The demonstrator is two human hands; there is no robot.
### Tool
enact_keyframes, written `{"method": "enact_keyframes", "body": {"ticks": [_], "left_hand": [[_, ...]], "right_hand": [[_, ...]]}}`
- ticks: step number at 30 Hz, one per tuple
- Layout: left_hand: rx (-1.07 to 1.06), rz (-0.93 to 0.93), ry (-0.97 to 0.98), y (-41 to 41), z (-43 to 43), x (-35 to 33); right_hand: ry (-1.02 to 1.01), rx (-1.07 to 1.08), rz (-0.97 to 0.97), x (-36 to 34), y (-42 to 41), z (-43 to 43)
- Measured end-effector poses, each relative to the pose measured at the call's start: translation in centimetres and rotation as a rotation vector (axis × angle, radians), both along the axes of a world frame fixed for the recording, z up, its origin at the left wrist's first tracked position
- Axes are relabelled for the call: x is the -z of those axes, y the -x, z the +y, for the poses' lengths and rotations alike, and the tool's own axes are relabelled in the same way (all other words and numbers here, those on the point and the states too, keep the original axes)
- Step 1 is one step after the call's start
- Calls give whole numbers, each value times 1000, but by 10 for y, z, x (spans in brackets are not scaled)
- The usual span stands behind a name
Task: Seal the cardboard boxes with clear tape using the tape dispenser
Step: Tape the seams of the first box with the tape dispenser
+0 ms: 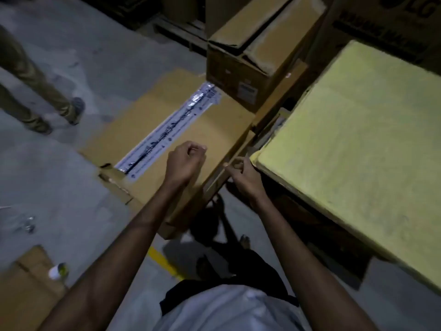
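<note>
1. Head view looks down on a long box (214, 132) lying on the concrete floor. Its long axis runs away from the person, slanting toward the upper right of the picture.
2. A tape strip (167, 132), shiny and printed, already covers the centre seam, from the torn near-left end up to a smaller box (238, 68) standing at the far end.
3. The left hand (187, 161) is over the box top, just right of the strip. Its fingers (195, 148) are curled into a loose fist, and nothing shows inside it.
4. The right hand (242, 175) is at the box's right long edge, in the gap between the box and a yellow slab (358, 139). Thumb and forefinger tips meet and the other fingers are curled. I cannot tell whether they pinch clear film, the cardboard edge or nothing.
5. No tape dispenser is in view. A small white-and-green object (58, 271) stands on the floor well to the left, too blurred to identify.
6. The seam lies to the left of both hands and roughly in line with the forearms, so the left hand is the nearer one. Any pass along the seam would probably travel lengthwise, away from the body. The right edge is within reach of the right hand alone, and the ragged near-left corner looks like the spot most in need of tape.
</note>
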State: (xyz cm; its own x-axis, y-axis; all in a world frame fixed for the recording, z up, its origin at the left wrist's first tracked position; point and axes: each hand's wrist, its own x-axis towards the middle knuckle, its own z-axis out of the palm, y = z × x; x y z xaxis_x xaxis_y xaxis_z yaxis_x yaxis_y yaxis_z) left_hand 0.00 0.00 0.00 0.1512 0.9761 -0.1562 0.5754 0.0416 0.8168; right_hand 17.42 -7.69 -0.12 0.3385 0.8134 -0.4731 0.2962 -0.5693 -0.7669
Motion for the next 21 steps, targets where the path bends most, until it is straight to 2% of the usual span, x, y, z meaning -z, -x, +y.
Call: {"method": "enact_keyframes", "body": {"ticks": [2,4,7,11,16,21], "left_hand": [[34,285,-211,22,21,-1],[72,543,-346,43,45,1],[63,682,-230,73,80,4],[42,683,36,113,113,5],[59,692,80,138,144,18],[-108,718,262,134,164,15]], "right_hand": [[-8,91,15,14,19,17],[6,198,130,31,38,29],[56,339,331,55,59,40],[123,384,478,83,73,47],[160,302,503,90,76,60],[128,353,615,97,81,49]]}}
